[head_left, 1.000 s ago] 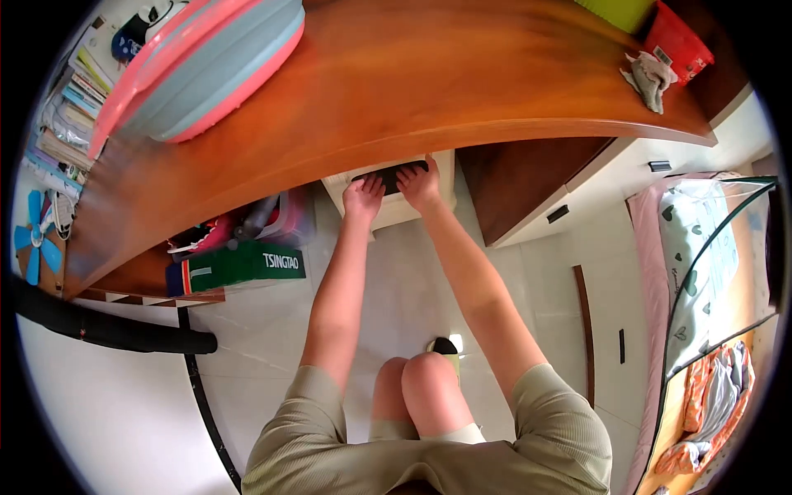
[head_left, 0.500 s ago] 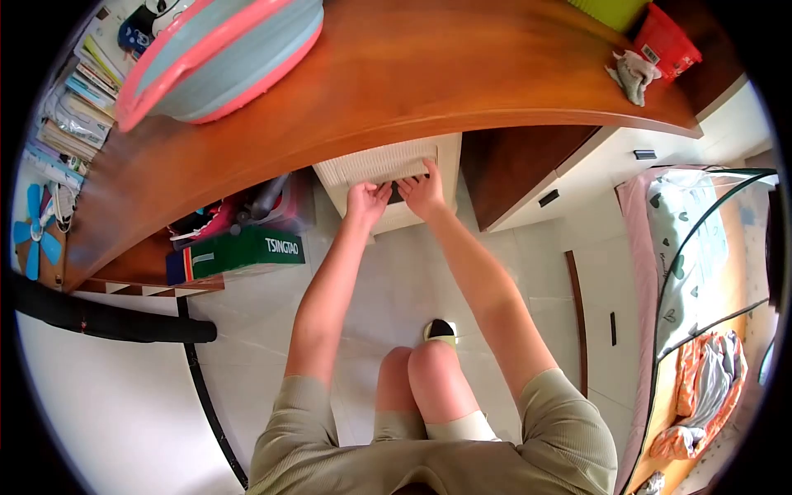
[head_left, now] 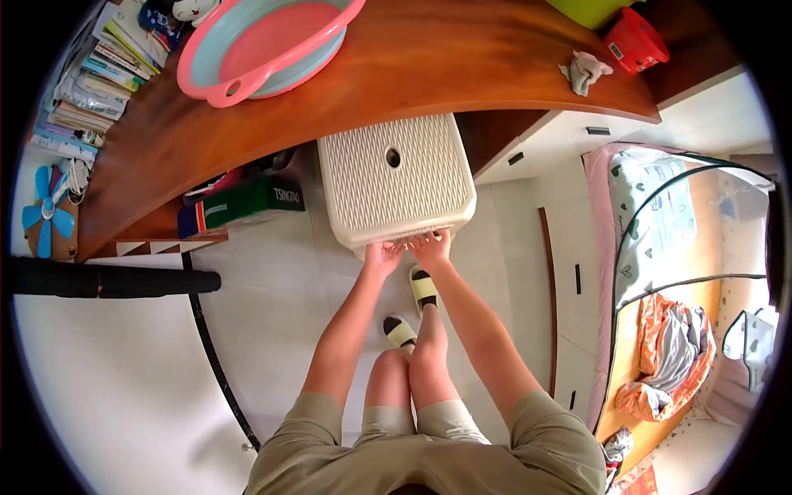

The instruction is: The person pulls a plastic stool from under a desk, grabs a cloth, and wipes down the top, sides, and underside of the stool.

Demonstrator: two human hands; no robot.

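A cream plastic stool (head_left: 404,194) with a ribbed top and an oval hole sits partly under the curved edge of a wooden desk (head_left: 412,74). My left hand (head_left: 384,256) grips the stool's near side, its fingers curled at the edge below the top. Close beside it, my right hand (head_left: 431,249) holds the same side with bent fingers. The fingertips are partly hidden against the stool. Below my hands, my feet in pale yellow slippers (head_left: 400,332) are on the tiled floor.
On the desk are a pink and blue basin (head_left: 272,41), a red container (head_left: 635,43) and a crumpled cloth (head_left: 586,73). Left of the stool lies a green Tsingtao box (head_left: 252,202). White drawers (head_left: 569,247) and a bed (head_left: 652,272) stand at the right.
The stool has come out from under the desk toward me, and its ribbed top now shows. My hands have moved back with it. The view has shifted too.
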